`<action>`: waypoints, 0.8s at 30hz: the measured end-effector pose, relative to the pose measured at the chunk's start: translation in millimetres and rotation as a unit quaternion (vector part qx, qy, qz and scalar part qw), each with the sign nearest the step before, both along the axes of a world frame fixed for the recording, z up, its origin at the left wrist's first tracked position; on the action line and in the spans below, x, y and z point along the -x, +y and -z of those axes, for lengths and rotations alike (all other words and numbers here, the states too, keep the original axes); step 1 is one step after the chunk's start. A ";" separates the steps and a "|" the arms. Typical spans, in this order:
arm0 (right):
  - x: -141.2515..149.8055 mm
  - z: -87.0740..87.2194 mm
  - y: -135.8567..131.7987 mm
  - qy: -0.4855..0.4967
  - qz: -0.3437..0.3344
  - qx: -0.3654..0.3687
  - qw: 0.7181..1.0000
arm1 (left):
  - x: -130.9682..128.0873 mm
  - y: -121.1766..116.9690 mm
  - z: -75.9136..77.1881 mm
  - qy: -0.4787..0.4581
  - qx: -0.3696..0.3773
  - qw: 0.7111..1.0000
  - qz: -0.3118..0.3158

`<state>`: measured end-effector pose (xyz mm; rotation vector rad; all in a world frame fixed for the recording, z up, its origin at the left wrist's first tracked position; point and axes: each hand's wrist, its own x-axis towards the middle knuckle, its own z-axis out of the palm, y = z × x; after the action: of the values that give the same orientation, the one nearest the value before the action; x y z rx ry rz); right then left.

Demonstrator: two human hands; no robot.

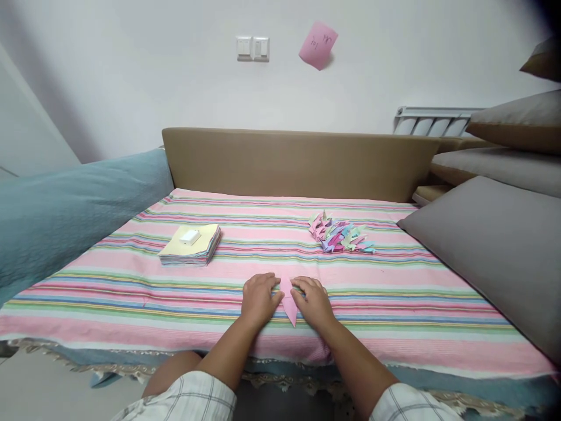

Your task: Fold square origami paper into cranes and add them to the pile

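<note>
A pink folded paper (288, 301), narrowing to a point toward me, lies on the striped cloth between my hands. My left hand (262, 299) grips its left edge with thumb and fingertips. On the opposite edge, the thumb and fingers of my right hand (313, 300) close on the same paper. Parts of both edges are hidden under my fingertips. Beyond my right hand lies a heap of small folded paper pieces (339, 235) in pink, purple, blue and green. A stack of square coloured paper (190, 248), yellow on top, rests farther off to the left.
A small white box-shaped item (190, 237) sits on the paper stack. The striped cloth (131, 280) covers the sofa seat, with a brown backrest (298, 164) behind. Grey cushions (491, 251) pile up at right; a blue-covered armrest (87, 204) stands at left.
</note>
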<state>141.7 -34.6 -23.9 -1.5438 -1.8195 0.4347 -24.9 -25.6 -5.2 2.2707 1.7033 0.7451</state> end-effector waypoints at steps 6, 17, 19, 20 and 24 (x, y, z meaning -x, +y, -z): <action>4.1 1.9 2.1 0.288 -0.052 0.053 0.955 | -5.1 0.2 1.3 -0.316 0.108 0.942 0.041; 11.5 -4.1 -3.5 0.519 -0.104 0.102 0.842 | -19.3 -8.1 2.1 -0.596 0.124 0.792 0.051; 12.6 -5.5 -4.3 0.508 -0.101 0.079 0.852 | -19.3 -8.2 1.6 -0.546 0.063 0.834 0.047; 13.2 -6.7 -5.2 0.501 -0.098 0.066 0.858 | -19.2 -8.7 0.9 -0.523 0.039 0.850 0.047; 13.8 -14.4 -11.9 0.428 -0.107 0.004 0.897 | -19.5 -12.1 -2.6 -0.543 0.103 0.830 0.069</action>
<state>127.9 -46.6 -9.4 -0.9039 -1.2630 1.0356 -5.5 -37.6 -2.5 1.2862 0.9600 1.3603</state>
